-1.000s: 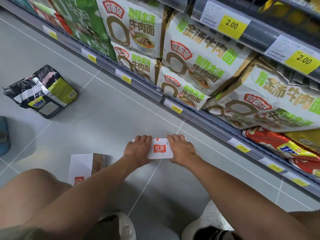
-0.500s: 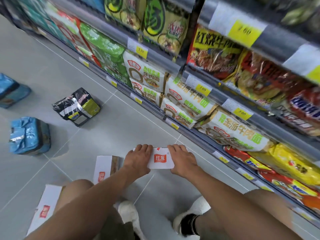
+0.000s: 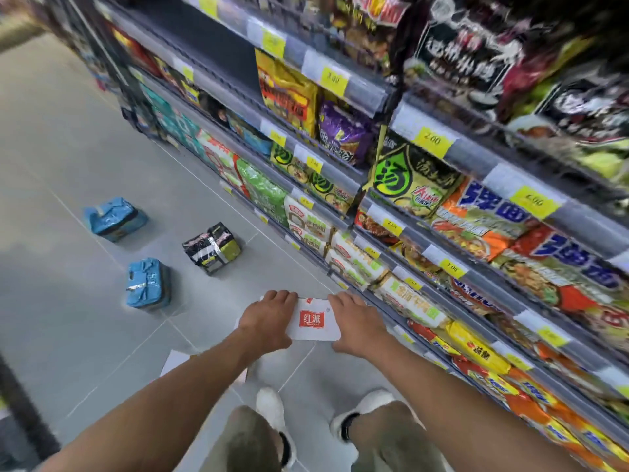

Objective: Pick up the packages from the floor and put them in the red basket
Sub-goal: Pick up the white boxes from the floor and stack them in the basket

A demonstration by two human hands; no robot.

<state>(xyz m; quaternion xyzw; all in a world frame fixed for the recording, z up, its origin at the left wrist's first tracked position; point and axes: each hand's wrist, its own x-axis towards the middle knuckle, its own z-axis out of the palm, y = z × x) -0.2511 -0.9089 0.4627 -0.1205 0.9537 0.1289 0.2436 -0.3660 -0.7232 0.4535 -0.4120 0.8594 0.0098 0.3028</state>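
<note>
The shelves on our right hold rows of noodle packets behind yellow price tags, though the upper tiers are blurred and their labels are hard to read. A second white box shows only a corner from under our left forearm. We hold the white box with the red logo out in front of us, our left hand and right hand gripping its two ends with fingers curled over the far edge, while two blue packages and a black-and-green package sit on the floor well apart to the left.
</note>
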